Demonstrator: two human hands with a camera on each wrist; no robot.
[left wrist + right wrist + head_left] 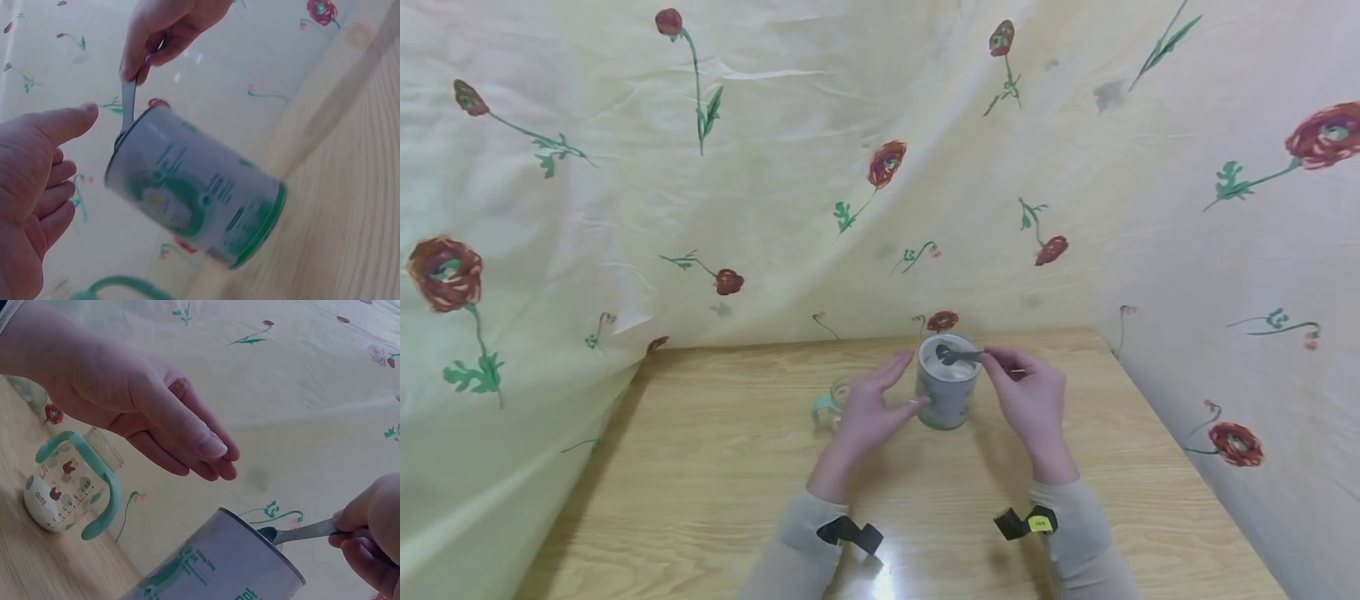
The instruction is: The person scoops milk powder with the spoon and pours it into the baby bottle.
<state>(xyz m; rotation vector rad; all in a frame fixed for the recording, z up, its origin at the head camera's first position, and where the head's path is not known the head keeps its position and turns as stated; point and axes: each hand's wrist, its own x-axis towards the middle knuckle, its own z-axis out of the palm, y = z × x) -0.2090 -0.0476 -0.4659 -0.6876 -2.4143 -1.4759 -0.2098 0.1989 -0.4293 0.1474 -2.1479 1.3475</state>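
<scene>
A pale cylindrical can with green print, its top uncovered, stands on the wooden table in the head view. My right hand pinches the handle of a grey measuring scoop between thumb and fingers, its bowl at the can's rim. On the can's left side is my left hand, thumb and fingers spread and holding nothing; the left wrist view shows a gap between it and the can. Behind the left hand, a clear baby bottle with mint-green handles is partly hidden in the head view.
The light wooden table ends at a flower-patterned cloth hanging along the back and both sides. Dark straps with small boxes sit on both sleeves. The baby bottle stands left of the can.
</scene>
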